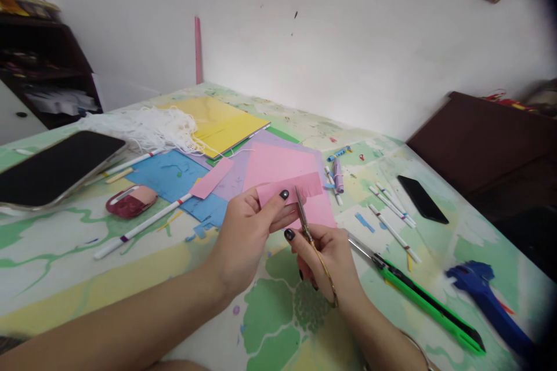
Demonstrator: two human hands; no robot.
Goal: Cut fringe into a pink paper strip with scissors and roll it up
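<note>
A strip of pink paper (278, 188) is pinched in my left hand (248, 229), thumb on top and fingers behind. Its right part is cut into a fine fringe along one edge. My right hand (328, 261) grips a pair of scissors (308, 231) with gold-coloured handles, and the blades reach up to the strip beside my left thumb. Under both hands lies a larger pink sheet (278, 159) on a lilac sheet (229, 179). A smaller pink piece (213, 178) rests to the left, against a white stick (152, 225) with coloured bands.
Left are a large phone (61, 165), white yarn (148, 127), a maroon-and-pink case (131, 201), blue paper (167, 177) and a yellow pad (235, 127). On the right lie a green box cutter (430, 304), white sticks (394, 232), a black phone (422, 199) and a blue tool (487, 301).
</note>
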